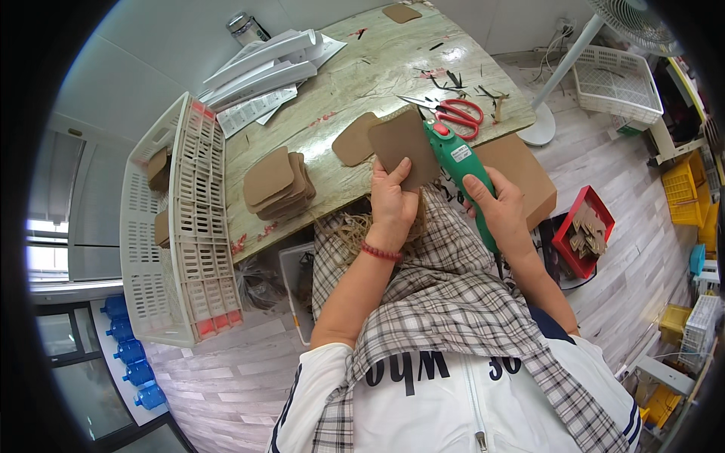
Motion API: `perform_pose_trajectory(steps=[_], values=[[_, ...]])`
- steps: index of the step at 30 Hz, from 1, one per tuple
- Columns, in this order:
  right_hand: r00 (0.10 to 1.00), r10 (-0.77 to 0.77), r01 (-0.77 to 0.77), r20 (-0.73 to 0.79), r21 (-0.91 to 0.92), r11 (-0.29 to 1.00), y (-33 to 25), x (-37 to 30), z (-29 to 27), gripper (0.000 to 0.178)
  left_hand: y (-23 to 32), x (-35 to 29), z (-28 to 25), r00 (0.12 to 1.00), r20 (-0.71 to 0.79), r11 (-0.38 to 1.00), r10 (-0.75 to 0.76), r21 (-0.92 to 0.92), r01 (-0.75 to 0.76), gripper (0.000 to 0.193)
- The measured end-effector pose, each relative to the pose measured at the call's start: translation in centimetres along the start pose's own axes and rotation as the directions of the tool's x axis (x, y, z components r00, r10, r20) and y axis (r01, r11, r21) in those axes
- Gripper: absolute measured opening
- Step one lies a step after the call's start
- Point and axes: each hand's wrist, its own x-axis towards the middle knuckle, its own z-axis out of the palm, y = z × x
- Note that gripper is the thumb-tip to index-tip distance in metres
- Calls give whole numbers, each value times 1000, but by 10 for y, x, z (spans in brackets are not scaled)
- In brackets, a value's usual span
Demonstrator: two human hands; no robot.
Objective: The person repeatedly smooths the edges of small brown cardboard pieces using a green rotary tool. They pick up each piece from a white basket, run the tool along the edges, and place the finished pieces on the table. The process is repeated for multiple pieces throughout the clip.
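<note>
My left hand grips a flat brown piece with rounded corners, thumb on top and fingers hidden underneath. The piece is held over the table's near edge. Wrapped around a green handheld power tool with a red button, my right hand keeps the tool's head beside the piece's right edge; I cannot tell whether they touch. A similar brown piece lies just left of the held one. Farther left sits a loose stack of such pieces. Red-handled scissors lie open beyond the tool's head.
A white plastic crate stands against the table's left end. Papers and dark scraps lie on the worn table. Pale trimmings rest on my lap. At right are a cardboard box, a red tray and a fan.
</note>
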Motion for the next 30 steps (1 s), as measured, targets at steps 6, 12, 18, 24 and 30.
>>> perform_pose_trajectory(steps=[6,12,18,24,30], values=[[997,45,-48,68,48,998,1,-1,-14,33,17,2,-15,997,70,980,-14,198,0,35],[978,105,-99,180,-42,994,-7,-10,-33,31,63,9,-24,987,121,879,-103,476,34,36],[964,122,-97,237,-117,988,3,-15,-41,32,89,13,-33,945,124,738,-304,657,151,36],[959,153,-117,239,-155,981,8,-15,-36,35,85,2,-36,903,53,668,-426,692,274,39],[953,138,-111,268,-116,987,8,-11,-30,35,83,-6,-31,855,-12,610,-519,696,380,43]])
